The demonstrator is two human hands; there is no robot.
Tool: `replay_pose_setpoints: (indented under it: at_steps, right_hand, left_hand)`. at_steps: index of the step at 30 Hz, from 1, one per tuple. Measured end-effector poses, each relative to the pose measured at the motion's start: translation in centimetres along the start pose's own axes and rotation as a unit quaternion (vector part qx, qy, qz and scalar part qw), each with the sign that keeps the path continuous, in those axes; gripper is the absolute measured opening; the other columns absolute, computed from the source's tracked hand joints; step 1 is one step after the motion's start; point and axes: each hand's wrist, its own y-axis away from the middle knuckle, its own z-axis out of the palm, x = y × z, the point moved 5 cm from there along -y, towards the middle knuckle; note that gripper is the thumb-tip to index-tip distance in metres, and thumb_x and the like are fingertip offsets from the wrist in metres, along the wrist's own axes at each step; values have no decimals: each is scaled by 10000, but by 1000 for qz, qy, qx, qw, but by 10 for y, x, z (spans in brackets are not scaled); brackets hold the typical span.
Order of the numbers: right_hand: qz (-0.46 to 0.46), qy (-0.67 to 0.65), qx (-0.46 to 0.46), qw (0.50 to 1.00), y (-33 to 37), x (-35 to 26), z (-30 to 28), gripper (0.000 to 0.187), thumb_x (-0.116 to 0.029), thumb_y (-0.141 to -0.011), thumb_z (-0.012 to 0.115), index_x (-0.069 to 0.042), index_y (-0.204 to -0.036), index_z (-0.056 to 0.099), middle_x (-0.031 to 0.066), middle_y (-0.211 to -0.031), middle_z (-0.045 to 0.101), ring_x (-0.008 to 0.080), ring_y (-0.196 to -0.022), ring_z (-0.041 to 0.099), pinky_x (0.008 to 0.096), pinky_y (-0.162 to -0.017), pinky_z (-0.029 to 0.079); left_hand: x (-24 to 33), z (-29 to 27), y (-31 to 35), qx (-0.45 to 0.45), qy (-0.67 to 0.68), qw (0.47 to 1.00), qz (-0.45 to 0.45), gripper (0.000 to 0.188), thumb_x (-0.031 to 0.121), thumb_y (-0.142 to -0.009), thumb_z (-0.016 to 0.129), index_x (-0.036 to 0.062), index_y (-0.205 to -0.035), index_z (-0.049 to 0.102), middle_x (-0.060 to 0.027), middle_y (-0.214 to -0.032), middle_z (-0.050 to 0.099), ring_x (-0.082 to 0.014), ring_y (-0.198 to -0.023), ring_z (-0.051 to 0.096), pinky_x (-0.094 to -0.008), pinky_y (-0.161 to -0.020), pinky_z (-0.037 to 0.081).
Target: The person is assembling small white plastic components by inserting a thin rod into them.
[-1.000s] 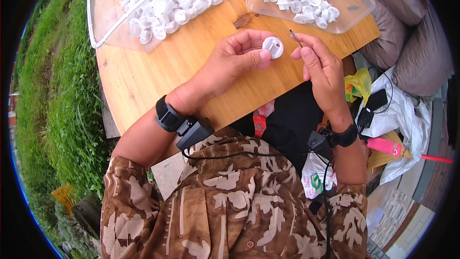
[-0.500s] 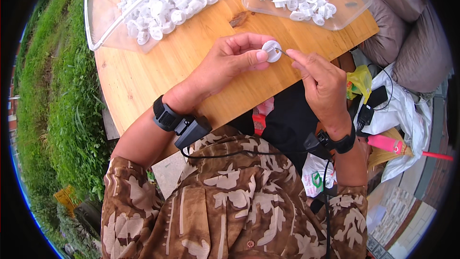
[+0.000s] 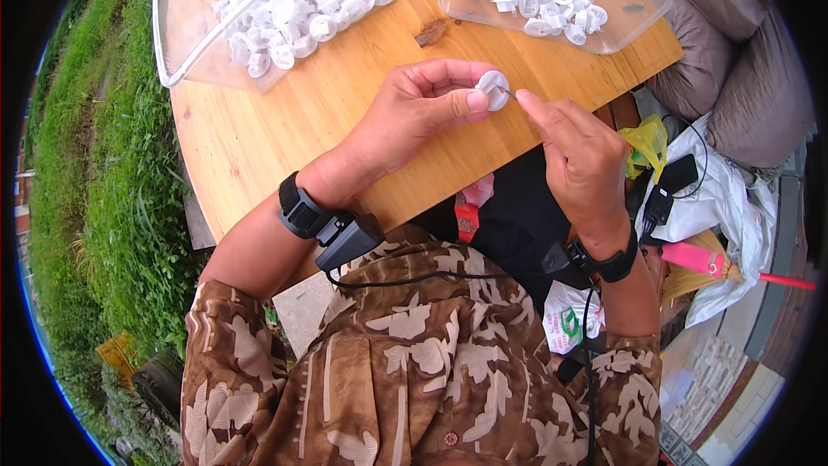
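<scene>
Spanning the upper part of the view, a wooden table [image 3: 276, 134] carries two clear containers. The larger container [image 3: 185, 26], at left, holds a heap of white plastic parts [image 3: 302, 4]; the smaller container [image 3: 625, 30], at right, holds fewer of the same kind. Right hand [image 3: 582, 142]: fingers closed, pinching a thin tool. Left hand [image 3: 418, 108]: thumb and fingers pinching a white round piece [image 3: 496, 85], held above the table's near edge. The thin tool [image 3: 510, 93] meets the piece's face; insertion depth cannot be determined.
</scene>
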Motion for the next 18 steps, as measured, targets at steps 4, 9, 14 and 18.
replay_pose_setpoints:
  at_steps: [4, 9, 14, 18]
  right_hand:
    - [86, -125, -16, 988, 0, 7, 5, 356, 87, -730, 550, -50, -1041, 655, 115, -772, 613, 289, -671, 612, 368, -572, 484]
    - [54, -72, -18, 996, 3, 2, 8, 349, 82, -728, 558, -67, -1025, 667, 101, -761, 613, 286, -651, 606, 367, -556, 477]
    - [3, 6, -2, 1000, 5, -1, 1, 354, 73, -715, 577, -86, -1017, 673, 88, -750, 606, 273, -638, 600, 365, -546, 472]
    - [-5, 30, 13, 999, -2, 3, -7, 356, 64, -713, 578, -86, -1023, 670, 84, -745, 597, 268, -656, 601, 356, -558, 473]
  left_hand:
    - [0, -1, -1, -1, -29, 999, 21, 277, 113, -883, 640, 27, -1143, 602, -41, -1086, 641, -122, -1004, 604, -276, -913, 492]
    - [-2, -3, -2, 11, -18, 1000, 7, 287, 112, -875, 650, 26, -1145, 603, -35, -1080, 643, -119, -998, 603, -270, -904, 494]
    - [0, -3, -1, 5, 8, 1000, -8, 291, 115, -882, 641, 28, -1156, 599, -42, -1093, 640, -128, -1008, 605, -273, -905, 498]
    - [-1, -5, -3, 1, 23, 999, -31, 293, 118, -894, 624, 28, -1172, 591, -52, -1106, 634, -134, -1027, 606, -272, -908, 509]
